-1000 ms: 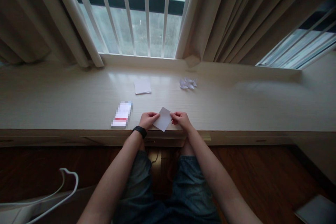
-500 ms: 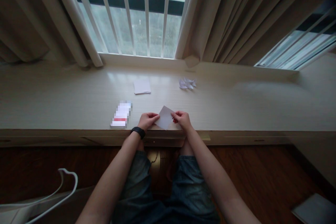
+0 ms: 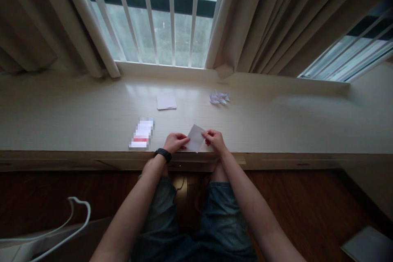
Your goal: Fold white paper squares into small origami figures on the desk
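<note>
A small white sheet of paper [image 3: 195,138] is held between both my hands just above the front edge of the pale wooden ledge [image 3: 76,114]. My left hand [image 3: 175,142], with a black watch on its wrist, pinches the paper's left side. The paper's right side is pinched by my right hand [image 3: 215,141]. The sheet is tilted like a diamond and partly doubled over.
A small stack of white paper [image 3: 166,101] lies farther back on the ledge. Several folded white paper pieces [image 3: 219,97] sit to its right. A blurred-out card or packet [image 3: 141,133] lies left of my hands. Curtains and a barred window stand behind.
The paper looks narrower now, with my hands drawn a little closer together on it. The other things on the ledge have not moved.
</note>
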`<state>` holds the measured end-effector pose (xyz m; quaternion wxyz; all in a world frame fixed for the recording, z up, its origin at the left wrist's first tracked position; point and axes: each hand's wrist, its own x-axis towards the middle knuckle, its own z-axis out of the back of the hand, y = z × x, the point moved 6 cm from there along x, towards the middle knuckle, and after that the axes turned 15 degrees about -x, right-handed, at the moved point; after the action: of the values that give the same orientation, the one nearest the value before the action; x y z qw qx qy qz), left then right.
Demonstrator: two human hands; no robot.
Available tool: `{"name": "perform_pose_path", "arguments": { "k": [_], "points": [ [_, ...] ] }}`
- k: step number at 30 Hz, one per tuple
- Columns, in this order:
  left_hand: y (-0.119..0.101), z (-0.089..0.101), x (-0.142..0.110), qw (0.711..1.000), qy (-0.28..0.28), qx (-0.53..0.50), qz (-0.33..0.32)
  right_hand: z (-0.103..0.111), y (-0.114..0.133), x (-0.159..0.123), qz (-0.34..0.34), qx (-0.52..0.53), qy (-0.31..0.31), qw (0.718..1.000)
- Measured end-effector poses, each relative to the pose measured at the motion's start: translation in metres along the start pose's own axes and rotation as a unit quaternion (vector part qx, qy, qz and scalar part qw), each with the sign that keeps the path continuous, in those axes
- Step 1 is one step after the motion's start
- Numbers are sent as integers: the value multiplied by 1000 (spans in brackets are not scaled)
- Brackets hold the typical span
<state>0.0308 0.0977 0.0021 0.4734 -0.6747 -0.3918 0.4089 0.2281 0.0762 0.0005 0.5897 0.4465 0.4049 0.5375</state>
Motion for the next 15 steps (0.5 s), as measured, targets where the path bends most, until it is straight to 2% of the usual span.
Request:
{"name": "perform_pose_path", "arguments": {
  "k": [4, 12, 15],
  "points": [
    [2, 2, 0, 999, 0, -29, 22, -1, -1, 1, -14, 11, -15, 1000],
    [3, -1, -4, 1000, 0, 7, 28, 4, -6, 2, -28, 16, -98, 995],
    [3, -1, -4, 1000, -1, 0, 28, 9, -5, 1, -25, 9, -108, 994]
  ]
}}
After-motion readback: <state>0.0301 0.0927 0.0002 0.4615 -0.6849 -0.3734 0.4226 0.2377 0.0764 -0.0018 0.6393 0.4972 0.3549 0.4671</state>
